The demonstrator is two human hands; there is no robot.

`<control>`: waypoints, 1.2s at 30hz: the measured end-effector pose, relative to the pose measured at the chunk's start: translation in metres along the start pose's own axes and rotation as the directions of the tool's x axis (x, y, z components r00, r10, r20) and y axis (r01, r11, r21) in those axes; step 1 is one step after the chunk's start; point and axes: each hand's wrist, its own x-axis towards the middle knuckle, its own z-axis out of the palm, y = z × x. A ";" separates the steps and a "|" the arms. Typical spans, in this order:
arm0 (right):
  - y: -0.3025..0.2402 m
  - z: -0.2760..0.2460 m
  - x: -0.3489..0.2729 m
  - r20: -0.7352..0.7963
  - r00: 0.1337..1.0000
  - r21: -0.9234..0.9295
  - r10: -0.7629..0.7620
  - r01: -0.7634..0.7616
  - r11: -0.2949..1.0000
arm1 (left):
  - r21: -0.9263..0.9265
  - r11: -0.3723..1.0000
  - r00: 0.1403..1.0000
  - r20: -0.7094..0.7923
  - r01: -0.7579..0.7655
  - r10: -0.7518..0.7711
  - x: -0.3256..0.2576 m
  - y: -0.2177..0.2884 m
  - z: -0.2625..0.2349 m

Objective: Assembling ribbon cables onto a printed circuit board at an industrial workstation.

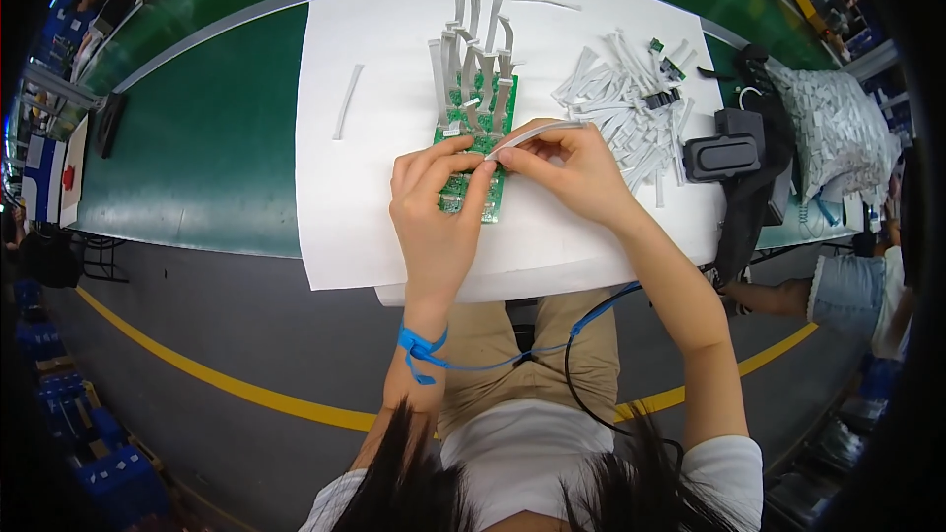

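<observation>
While the left hand [434, 202] is steadying the green circuit board [471, 153] at centre, the right hand [572, 172] is pinching a white ribbon cable [532, 131], probably seating it, needing careful alignment; loose cables [621, 99] are lying at two o'clock.
</observation>
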 end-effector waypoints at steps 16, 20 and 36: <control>-0.031 -0.038 -0.020 0.086 0.827 -0.679 -0.555 0.456 0.575 | -0.187 0.978 0.995 -0.006 0.094 -0.097 -0.001 0.005 -0.003; -0.037 -0.039 -0.018 0.142 0.938 -0.554 -0.316 0.340 0.760 | -0.179 0.981 0.997 -0.010 0.074 -0.077 0.000 0.003 -0.005; 0.000 0.004 0.012 -0.032 0.986 0.102 -0.165 0.168 0.981 | 0.156 0.986 0.998 0.017 -0.055 0.053 0.004 0.003 0.005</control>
